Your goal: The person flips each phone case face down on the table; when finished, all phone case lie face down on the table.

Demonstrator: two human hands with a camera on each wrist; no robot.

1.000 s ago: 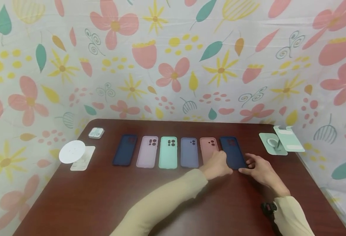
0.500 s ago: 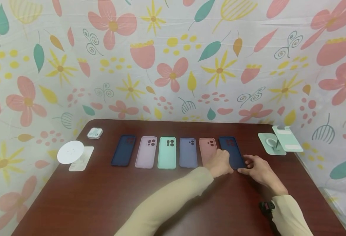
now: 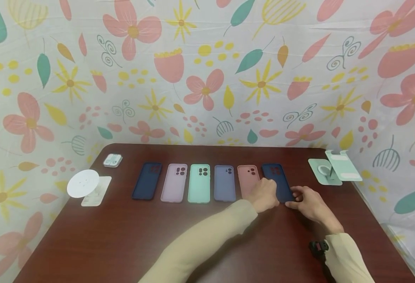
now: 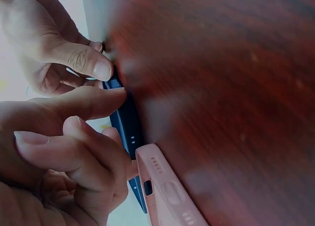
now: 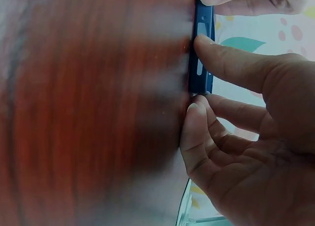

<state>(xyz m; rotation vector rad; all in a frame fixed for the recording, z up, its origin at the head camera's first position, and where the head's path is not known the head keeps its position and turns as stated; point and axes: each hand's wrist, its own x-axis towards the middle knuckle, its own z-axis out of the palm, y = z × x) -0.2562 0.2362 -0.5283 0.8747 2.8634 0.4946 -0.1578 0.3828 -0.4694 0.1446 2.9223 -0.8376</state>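
Observation:
Both hands are at a dark navy phone case [image 3: 277, 179] lying at the right end of a row of cases. My left hand [image 3: 263, 195] holds its lower left corner, the thumb against the bottom edge and the other fingers bent in the left wrist view. At the lower right corner, my right hand [image 3: 309, 204] has its thumb on the bottom edge and fingers at the side, as the right wrist view shows. A pink phone case [image 3: 248, 179] sits just left of the navy one, partly covered by the left hand.
Further left lie a blue-grey case [image 3: 225, 184], a mint case [image 3: 199, 184], a lilac case [image 3: 174, 184] and another navy case [image 3: 147, 181]. A green phone stand [image 3: 342, 167] stands right; a white round-topped stand [image 3: 83, 183] and boxed earphones [image 3: 112, 160] stand left.
The left hand has shifted slightly along the navy case's lower left corner. The right hand stays at the other corner. The whole view has drifted a little.

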